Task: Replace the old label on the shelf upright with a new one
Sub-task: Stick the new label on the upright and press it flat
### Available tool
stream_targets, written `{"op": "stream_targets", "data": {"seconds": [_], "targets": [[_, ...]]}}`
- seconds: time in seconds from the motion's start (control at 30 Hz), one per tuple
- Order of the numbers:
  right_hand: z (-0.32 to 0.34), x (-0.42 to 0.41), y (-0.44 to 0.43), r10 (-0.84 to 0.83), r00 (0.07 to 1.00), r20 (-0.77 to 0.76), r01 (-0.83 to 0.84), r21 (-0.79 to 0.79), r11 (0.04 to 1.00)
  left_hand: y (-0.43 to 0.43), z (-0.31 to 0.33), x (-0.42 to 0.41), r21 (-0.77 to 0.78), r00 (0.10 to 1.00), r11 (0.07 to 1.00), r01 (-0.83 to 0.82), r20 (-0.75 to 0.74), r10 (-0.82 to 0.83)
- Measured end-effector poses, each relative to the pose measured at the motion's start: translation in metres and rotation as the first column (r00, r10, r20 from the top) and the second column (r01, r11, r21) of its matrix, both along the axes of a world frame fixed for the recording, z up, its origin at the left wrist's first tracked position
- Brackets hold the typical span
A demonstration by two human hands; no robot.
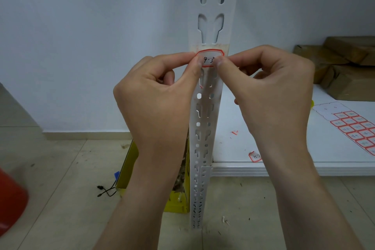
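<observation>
A white perforated shelf upright (211, 12) runs down the middle of the view. A red-bordered white label (209, 58) marked "4-3" lies against it, just below a strip of yellowed tape residue (210, 47). My left hand (156, 95) pinches the label's left edge between thumb and forefinger. My right hand (269, 91) pinches its right edge the same way. Both thumbs cover the label's lower corners. A sheet of red-bordered labels (357, 130) lies on the white shelf (263, 148) at the right.
A loose peeled label (254, 156) and small red scraps (235, 132) lie on the shelf near the upright. Brown cardboard packages (345, 63) are stacked at the back right. A yellow box (129, 164) stands on the tiled floor behind the upright, and a red object (10, 199) is at the left edge.
</observation>
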State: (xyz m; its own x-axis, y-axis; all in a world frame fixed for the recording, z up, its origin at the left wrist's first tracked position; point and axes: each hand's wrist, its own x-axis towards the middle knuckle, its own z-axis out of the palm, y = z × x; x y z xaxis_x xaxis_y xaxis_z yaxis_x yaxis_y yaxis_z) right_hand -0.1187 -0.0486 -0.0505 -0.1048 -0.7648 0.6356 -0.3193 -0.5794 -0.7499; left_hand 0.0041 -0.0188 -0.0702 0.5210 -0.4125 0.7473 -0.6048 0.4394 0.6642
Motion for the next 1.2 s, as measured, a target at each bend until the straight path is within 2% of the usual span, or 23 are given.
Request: {"op": "stream_targets", "data": {"seconds": [0.2, 0.4, 0.57, 1.2], "targets": [[-0.002, -0.002, -0.003, 0.014, 1.0, 0.01, -0.015, 0.048, 0.999, 0.001, 0.002, -0.001, 0.009, 1.0, 1.0, 0.001, -0.014, -0.001], [-0.002, -0.004, -0.006, 0.033, 0.998, 0.05, -0.036, 0.073, 0.997, 0.001, 0.003, -0.002, 0.023, 0.994, 1.0, 0.002, -0.113, 0.0], [-0.001, -0.003, -0.005, 0.096, 0.992, 0.079, -0.104, 0.09, 0.991, -0.001, 0.004, 0.0, 0.07, 0.976, 0.99, 0.125, -0.186, -0.111], [-0.005, 0.01, -0.007, 0.101, 0.985, 0.138, -0.109, 0.056, 0.992, -0.008, 0.005, -0.001, 0.043, 0.967, 0.988, 0.145, -0.216, -0.133]]}}
